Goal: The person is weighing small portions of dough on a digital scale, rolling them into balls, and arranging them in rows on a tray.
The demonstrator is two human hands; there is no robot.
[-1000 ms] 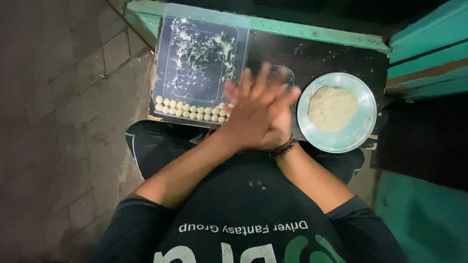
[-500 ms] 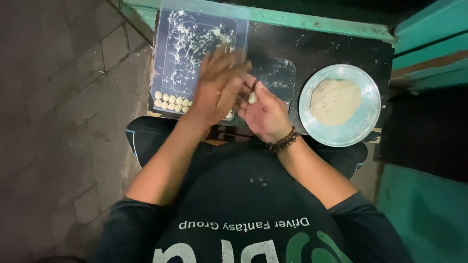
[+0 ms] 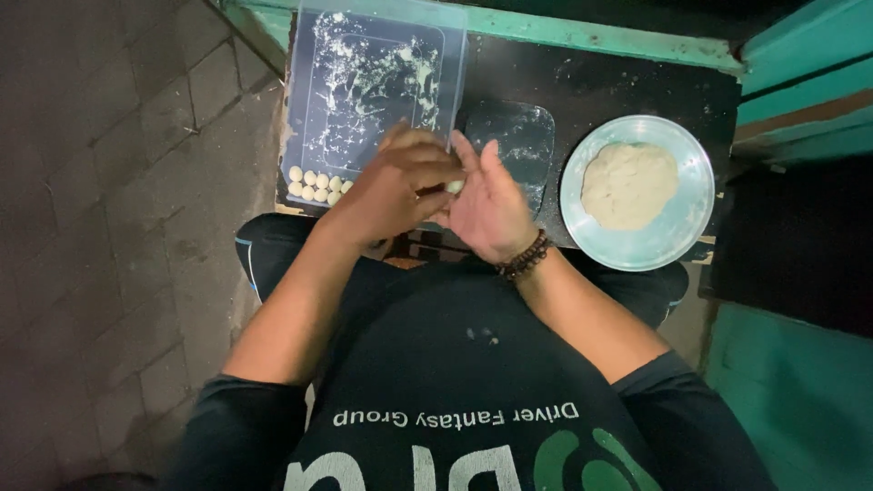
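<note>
Dark surface [image 3: 618, 86], dusted with flour, green edge. On it: a clear floured tray [image 3: 314, 100], a small dark board [image 3: 523, 136], and a pale plate [image 3: 691, 205].
</note>
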